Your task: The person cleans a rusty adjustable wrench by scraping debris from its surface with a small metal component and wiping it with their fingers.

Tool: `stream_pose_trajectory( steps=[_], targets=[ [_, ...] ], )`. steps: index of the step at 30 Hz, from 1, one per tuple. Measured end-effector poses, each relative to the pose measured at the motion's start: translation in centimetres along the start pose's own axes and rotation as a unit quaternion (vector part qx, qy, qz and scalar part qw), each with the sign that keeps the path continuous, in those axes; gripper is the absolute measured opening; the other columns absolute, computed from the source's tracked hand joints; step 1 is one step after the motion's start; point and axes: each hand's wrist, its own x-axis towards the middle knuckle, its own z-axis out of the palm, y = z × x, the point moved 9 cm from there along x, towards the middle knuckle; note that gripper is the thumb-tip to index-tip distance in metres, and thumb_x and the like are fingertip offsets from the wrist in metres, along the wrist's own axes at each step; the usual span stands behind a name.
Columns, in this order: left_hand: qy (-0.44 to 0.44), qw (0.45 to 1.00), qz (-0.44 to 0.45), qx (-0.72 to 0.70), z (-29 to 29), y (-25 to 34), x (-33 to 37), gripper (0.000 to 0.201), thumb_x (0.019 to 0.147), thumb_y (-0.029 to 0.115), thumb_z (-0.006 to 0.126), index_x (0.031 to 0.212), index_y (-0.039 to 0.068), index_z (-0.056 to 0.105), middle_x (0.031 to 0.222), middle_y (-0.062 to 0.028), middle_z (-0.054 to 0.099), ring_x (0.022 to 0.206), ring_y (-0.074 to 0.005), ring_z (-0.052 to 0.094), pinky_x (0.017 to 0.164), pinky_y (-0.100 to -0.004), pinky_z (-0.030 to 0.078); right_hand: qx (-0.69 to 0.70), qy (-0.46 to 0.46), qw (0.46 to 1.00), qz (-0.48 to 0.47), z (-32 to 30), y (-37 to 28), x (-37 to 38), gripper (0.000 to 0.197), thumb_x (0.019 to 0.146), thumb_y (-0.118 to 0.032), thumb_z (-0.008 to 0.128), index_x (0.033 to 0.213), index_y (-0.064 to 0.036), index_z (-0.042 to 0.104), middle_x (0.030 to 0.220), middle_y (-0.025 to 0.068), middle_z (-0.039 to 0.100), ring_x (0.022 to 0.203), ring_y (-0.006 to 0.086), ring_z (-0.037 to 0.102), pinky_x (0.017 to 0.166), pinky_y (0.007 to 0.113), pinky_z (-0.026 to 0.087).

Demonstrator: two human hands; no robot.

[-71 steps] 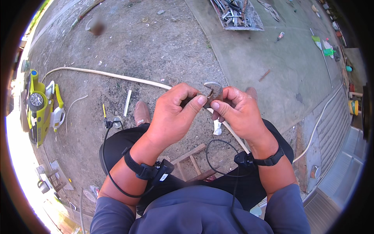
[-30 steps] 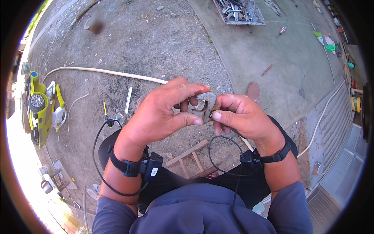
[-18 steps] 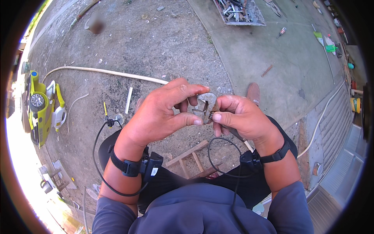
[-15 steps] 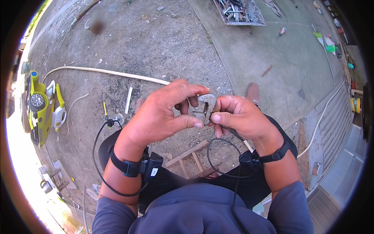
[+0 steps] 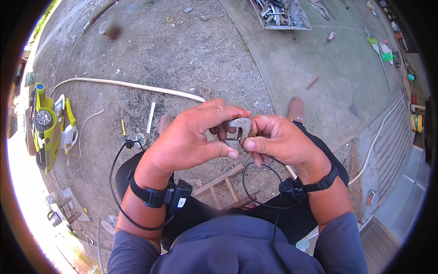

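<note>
Above my lap, both hands hold a small worn grey metal piece (image 5: 245, 127), C-shaped with a slot through its middle. My left hand (image 5: 191, 130) is closed on its left side, index finger at the top edge and thumb at the lower edge. At the right side, my right hand (image 5: 285, 141) pinches the piece between thumb and fingers. Its fingertips are partly hidden behind the metal, and I cannot tell whether they hold a second small part.
A tool tray (image 5: 299, 20) full of wrenches lies far off, with a screwdriver (image 5: 330, 36) near it. At left stands a lime-green wheeled machine (image 5: 43, 118). A pale hose (image 5: 127, 84) crosses the ground. Below my hands is a wooden frame (image 5: 220, 179).
The metal piece has come slightly lower and turned a little, so its slot faces differently. Both hands moved with it and keep their hold.
</note>
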Motion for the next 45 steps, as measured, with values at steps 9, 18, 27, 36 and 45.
stream_pose_trajectory(
  steps=[9,18,27,36,45],
  targets=[
    [-0.006,1.0,-0.013,0.011,-0.19,0.17,-0.01,0.062,0.06,0.003,0.085,0.118,0.005,0.064,0.101,-0.0068,0.062,0.083,-0.0147,0.06,0.073,-0.0275,0.054,0.009,-0.02,1.0,0.015,0.08,0.17,-0.08,0.015,0.092,-0.019,0.066,0.088,-0.0076,0.056,0.077,-0.003,0.057,0.065,0.0065,0.059,0.059,0.02,0.044],
    [0.009,1.0,-0.009,0.018,-0.38,0.08,-0.13,0.062,0.06,0.005,0.085,0.118,0.006,0.064,0.097,-0.0058,0.061,0.082,-0.0152,0.06,0.071,-0.0273,0.053,0.022,-0.031,0.999,0.01,0.18,-0.19,-0.11,0.015,0.093,-0.019,0.064,0.09,-0.0078,0.055,0.076,-0.0029,0.058,0.065,0.0067,0.06,0.059,0.02,0.045],
    [0.002,1.0,-0.011,0.025,-0.36,0.06,-0.08,0.062,0.059,0.006,0.085,0.117,0.006,0.064,0.093,-0.0047,0.061,0.079,-0.0145,0.059,0.071,-0.0277,0.051,0.007,-0.006,1.0,0.0,0.08,0.29,0.18,0.016,0.092,-0.02,0.065,0.089,-0.0085,0.055,0.077,-0.003,0.058,0.063,0.0064,0.06,0.058,0.02,0.045],
    [0.007,0.999,-0.016,0.03,-0.43,0.05,-0.07,0.059,0.06,0.003,0.084,0.116,0.007,0.065,0.092,-0.0041,0.061,0.077,-0.0135,0.059,0.07,-0.0272,0.05,0.007,-0.006,1.0,0.007,-0.06,0.5,0.25,0.016,0.091,-0.02,0.067,0.09,-0.0091,0.055,0.076,-0.0035,0.059,0.062,0.0058,0.059,0.057,0.019,0.044],
    [0.005,0.999,-0.017,0.04,-0.42,-0.05,-0.11,0.059,0.06,0.005,0.084,0.115,0.006,0.065,0.09,-0.0038,0.061,0.076,-0.0141,0.059,0.069,-0.028,0.051,0.016,-0.027,0.999,0.008,0.05,0.51,0.33,0.015,0.092,-0.021,0.066,0.088,-0.0099,0.056,0.075,-0.0036,0.059,0.062,0.006,0.059,0.055,0.019,0.043]
  ],
)
